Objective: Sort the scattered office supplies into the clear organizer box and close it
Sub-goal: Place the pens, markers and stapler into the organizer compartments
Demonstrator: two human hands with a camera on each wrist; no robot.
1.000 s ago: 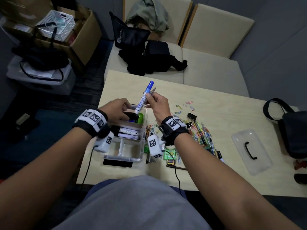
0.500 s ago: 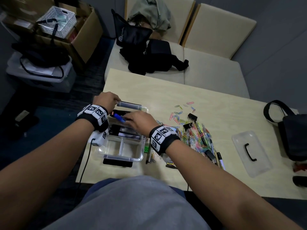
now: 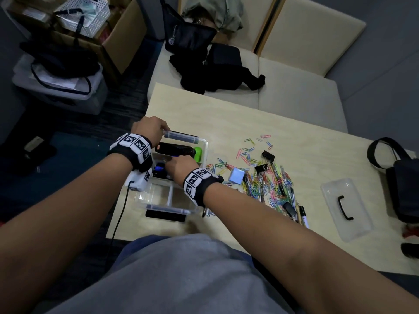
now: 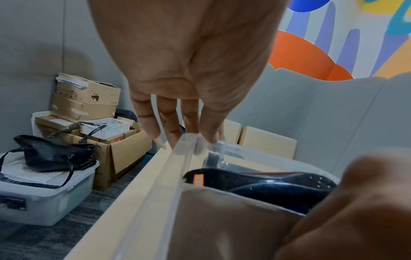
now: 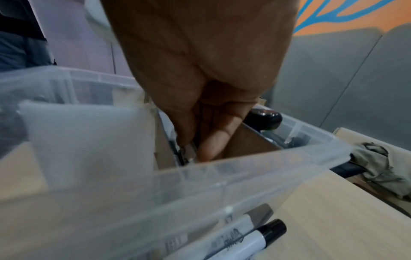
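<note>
- At the table's left end, the clear plastic organizer box (image 3: pixel 199 143) is sitting open.
- Your left hand (image 3: pixel 150 128) is touching its far corner, fingers straight.
- Your right hand (image 3: pixel 180 165) is reaching into a middle compartment, fingertips (image 5: pixel 211 146) pinching a blue-capped marker (image 3: pixel 159 167).

black bag (image 3: pixel 189 36) on sofa (image 3: pixel 294 91), cardboard box (image 3: pixel 118 41), perhaps a phone (image 3: pixel 165 215)
</note>
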